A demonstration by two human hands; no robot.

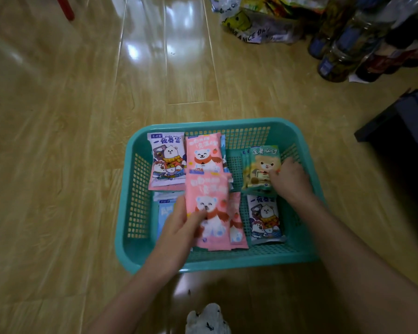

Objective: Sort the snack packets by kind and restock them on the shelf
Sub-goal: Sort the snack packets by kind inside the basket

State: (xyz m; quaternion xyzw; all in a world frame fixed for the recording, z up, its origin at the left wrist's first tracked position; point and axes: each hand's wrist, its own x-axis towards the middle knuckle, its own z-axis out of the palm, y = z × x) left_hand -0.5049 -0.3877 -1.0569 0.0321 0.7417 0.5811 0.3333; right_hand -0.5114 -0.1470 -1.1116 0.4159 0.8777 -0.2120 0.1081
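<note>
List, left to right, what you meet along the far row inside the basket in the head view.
Far row: white bear packet → pink bear packet → green bear packet → right hand, its grip on the green bear packet.

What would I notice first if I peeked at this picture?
The bright teal basket on the wooden floor, full of cartoon bear snack packets. The left hand holds a pink packet with a white bear over the middle, and the right hand rests on green packets at the basket's right side.
</note>
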